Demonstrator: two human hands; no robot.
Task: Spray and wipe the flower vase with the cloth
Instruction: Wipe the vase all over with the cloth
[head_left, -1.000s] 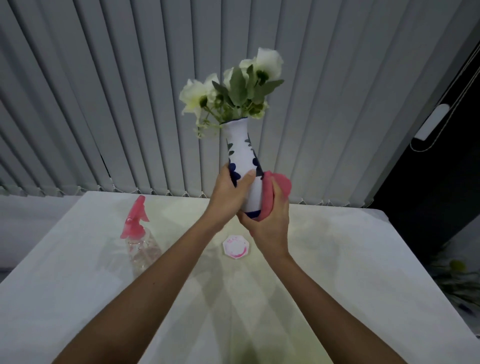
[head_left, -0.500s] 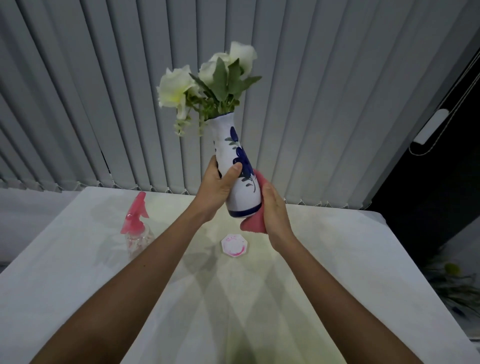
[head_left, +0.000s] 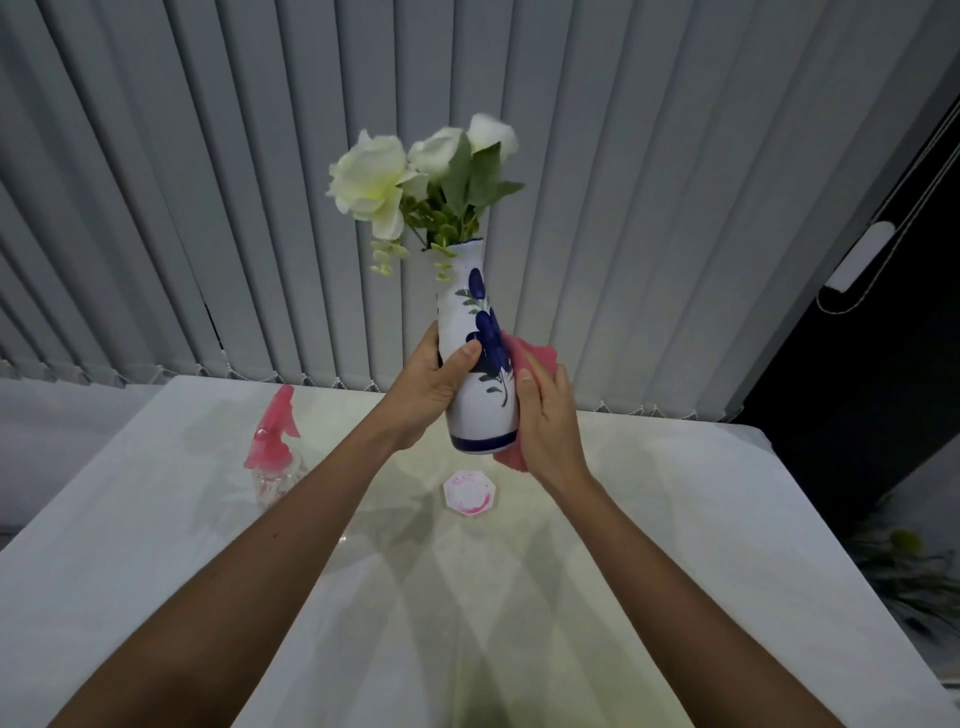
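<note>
A white vase (head_left: 480, 410) painted with blue flowers is held in the air above the table, nearly upright. White artificial flowers (head_left: 415, 171) with green leaves fill its neck. My left hand (head_left: 431, 384) grips the vase's left side, thumb across the front. My right hand (head_left: 545, 421) presses a pink cloth (head_left: 532, 356) against the vase's right side; the cloth shows above and below my palm. A clear spray bottle with a pink trigger head (head_left: 275, 441) stands on the table to the left, apart from both hands.
A small white and pink octagonal coaster (head_left: 469, 493) lies on the white table (head_left: 675, 519) directly below the vase. Grey vertical blinds (head_left: 208, 182) hang behind the table. A dark opening and a plant lie to the right.
The vase has turned in my left hand, bringing the blue flower pattern to the front, and tilted back toward upright. My right hand with the cloth has slid along the vase's right side.
</note>
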